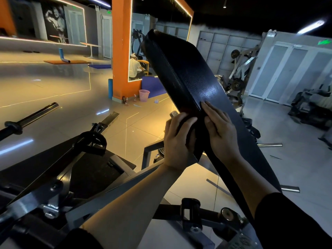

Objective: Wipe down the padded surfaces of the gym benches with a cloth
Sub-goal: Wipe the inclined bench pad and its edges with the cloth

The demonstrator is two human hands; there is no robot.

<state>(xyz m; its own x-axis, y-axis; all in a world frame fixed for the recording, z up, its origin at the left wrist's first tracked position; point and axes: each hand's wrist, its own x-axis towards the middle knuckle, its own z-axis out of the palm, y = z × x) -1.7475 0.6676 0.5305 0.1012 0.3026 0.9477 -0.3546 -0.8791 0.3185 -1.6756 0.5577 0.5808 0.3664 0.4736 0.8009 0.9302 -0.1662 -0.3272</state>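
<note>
Gym floor glossy, orange pillar (120,51) behind. Black pad (188,81) tilted steeply, centre frame, pebbled vinyl, shiny. Left hand (177,141) curled round pad's lower edge; right hand (221,133) flat on face, fingers straight. Cloth not visible. Risk: wiping push swings pad, left grip slips.

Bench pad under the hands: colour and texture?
Black, with a pebbled leather-like grain: bench pad. Seen in the head view, the only one.

no legible text, green exit signs (324,41) unreadable
</note>
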